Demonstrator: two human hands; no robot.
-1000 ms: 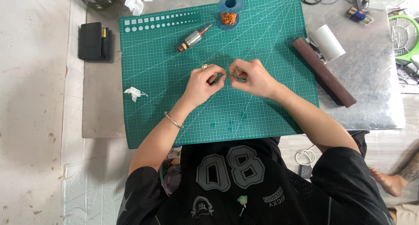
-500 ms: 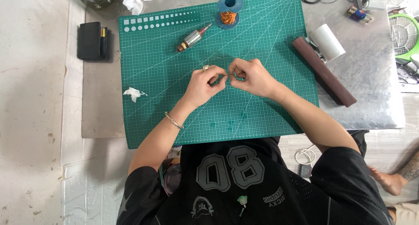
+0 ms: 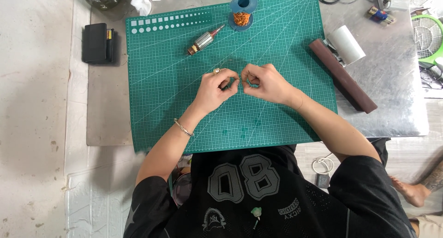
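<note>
While both hands meet fingertip to fingertip over the middle of the green gridded cutting mat [image 3: 157, 104], whatever small thing they work on stays almost hidden between them; only a hint of something thin shows at the pinch, too small to tell what it is. Curled with its fingers pressed together, the left hand [image 3: 216, 89] closes on that spot from the left, a ring on one finger and a thin metal bracelet [image 3: 183, 127] on its wrist. From the other side the right hand [image 3: 264, 83] mirrors it, fingers bent inward and pinching at the same point, so the two sets of fingertips touch or nearly touch just above the mat. Further up the mat, well apart from the hands, lies a small motor armature with a silver core and copper-coloured end [image 3: 203, 40], tilted on a diagonal. Beyond it, at the mat's far edge, stands a blue spool wound with copper wire [image 3: 242, 12]. Off the mat to the right, on the grey metal sheet [image 3: 397, 81], a long dark brown bar [image 3: 342, 75] lies at an angle with a white roll [image 3: 347, 45] just beside its upper end. On the left, past the mat, rests a black rectangular case [image 3: 98, 43].
</note>
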